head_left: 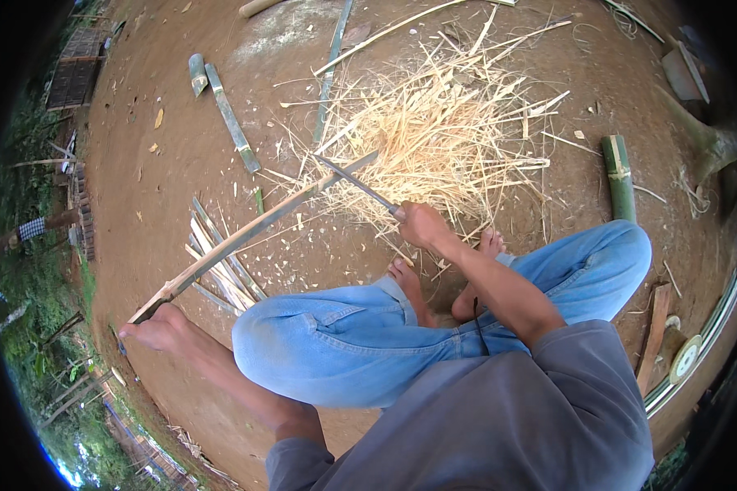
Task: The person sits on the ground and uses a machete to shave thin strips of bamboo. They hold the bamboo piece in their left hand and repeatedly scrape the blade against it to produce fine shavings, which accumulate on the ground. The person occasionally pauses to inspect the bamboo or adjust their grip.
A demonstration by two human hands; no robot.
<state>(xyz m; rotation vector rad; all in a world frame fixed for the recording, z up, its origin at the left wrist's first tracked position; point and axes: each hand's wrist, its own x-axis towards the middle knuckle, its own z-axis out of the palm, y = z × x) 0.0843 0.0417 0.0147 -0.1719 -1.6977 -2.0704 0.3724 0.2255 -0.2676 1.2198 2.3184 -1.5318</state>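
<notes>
Out to the left, my left hand [157, 327] grips the near end of a long split bamboo strip [258, 225], its fingers wrapped round the strip. The strip slants up and away to the right, its far end over a heap of pale bamboo shavings [442, 123]. My right hand [426, 226] is closed round the handle of a knife [359, 182] with a long, narrow dark blade. That blade crosses the strip near its far end; whether its edge touches the strip I cannot tell. My bare feet [409, 282] are on the ground just this side of the shavings.
A bundle of split strips [221, 258] lies left of my knee. Green bamboo pieces lie farther off, among them a flat length [232, 119] and a short section [198, 74]. A thick green bamboo tube [618, 176] is by my right knee. A wooden board [653, 335] lies at right.
</notes>
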